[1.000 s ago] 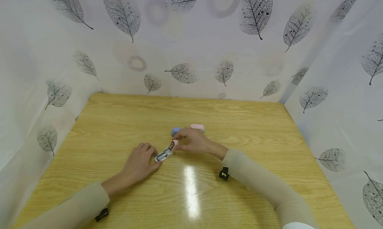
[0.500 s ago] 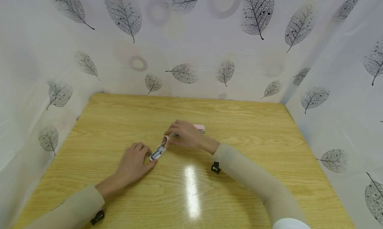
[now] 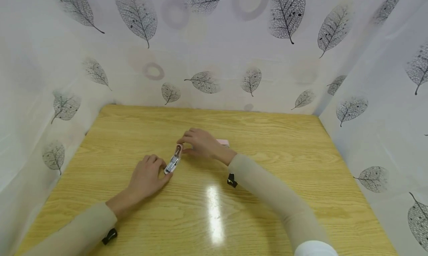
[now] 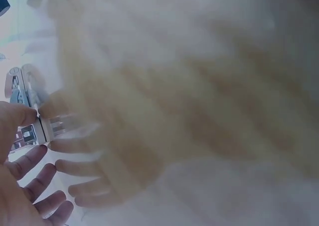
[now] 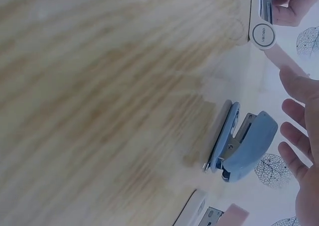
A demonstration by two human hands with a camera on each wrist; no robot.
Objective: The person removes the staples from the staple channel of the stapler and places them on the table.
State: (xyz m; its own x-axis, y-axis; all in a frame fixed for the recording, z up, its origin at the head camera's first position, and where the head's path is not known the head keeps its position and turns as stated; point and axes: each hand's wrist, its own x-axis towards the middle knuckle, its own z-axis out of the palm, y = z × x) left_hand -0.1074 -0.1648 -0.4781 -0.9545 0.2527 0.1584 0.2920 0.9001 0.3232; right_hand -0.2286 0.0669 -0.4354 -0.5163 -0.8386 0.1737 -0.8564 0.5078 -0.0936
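A pink-and-white stapler [image 3: 171, 164] stands on the table with its pink top swung up from the metal magazine. My left hand [image 3: 146, 177] pinches the near end of its base between thumb and index finger. At the far end, my right hand [image 3: 202, 144] grips the raised pink top. The right wrist view shows this stapler's round white hinge [image 5: 263, 35], with the right thumb touching the pink top. A blue stapler [image 5: 251, 145] lies just beyond the right hand, which hides it in the head view.
Another pink stapler [image 3: 223, 142] rests behind the right hand, partly covered by it. The wooden table [image 3: 267, 137] meets leaf-printed curtains [image 3: 214, 44] at the back and sides. Black straps [image 3: 232, 180] hang at both sleeves.
Both hands have shifted left with the stapler, the right one also farther back. The stapler has turned to point more away from me. The blue stapler has become covered by the right hand.
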